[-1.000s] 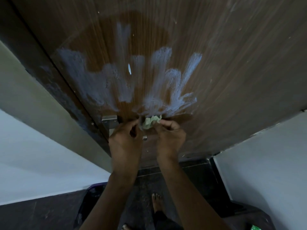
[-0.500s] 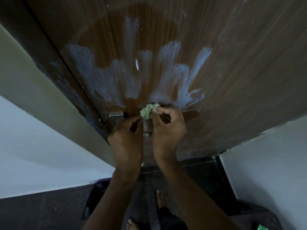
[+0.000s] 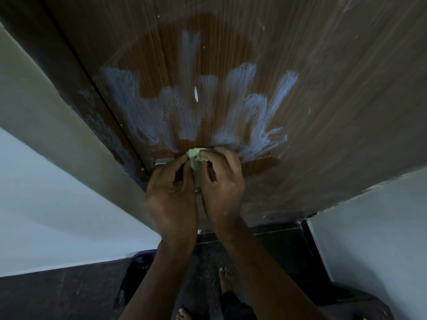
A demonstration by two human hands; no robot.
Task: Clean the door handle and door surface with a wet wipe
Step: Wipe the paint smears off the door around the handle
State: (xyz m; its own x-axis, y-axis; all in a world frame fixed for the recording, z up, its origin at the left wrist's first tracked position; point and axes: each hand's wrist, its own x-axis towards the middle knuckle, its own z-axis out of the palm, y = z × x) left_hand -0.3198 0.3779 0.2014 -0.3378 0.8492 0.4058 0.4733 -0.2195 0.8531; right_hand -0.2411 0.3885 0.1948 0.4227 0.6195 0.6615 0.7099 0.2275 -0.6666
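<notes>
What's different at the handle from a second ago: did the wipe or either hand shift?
The crumpled pale green wipe went from just the right hand to being pinched by both hands, the left hand's fingers closing on it. It sits slightly higher, at the top of the silver metal door handle. Unchanged: the whitish smears on the brown wooden door.

Brown wood-grain door (image 3: 323, 93) with fine vertical streaks, darker and richer brown across a wet patch (image 3: 208, 49); pale bluish-white smears (image 3: 261, 107) fanning over it. Pale green wet wipe (image 3: 195, 155). Silver metal door handle (image 3: 163, 161). White walls (image 3: 369, 239), dull olive-grey door frame (image 3: 57, 116), dark speckled floor (image 3: 57, 296)
</notes>
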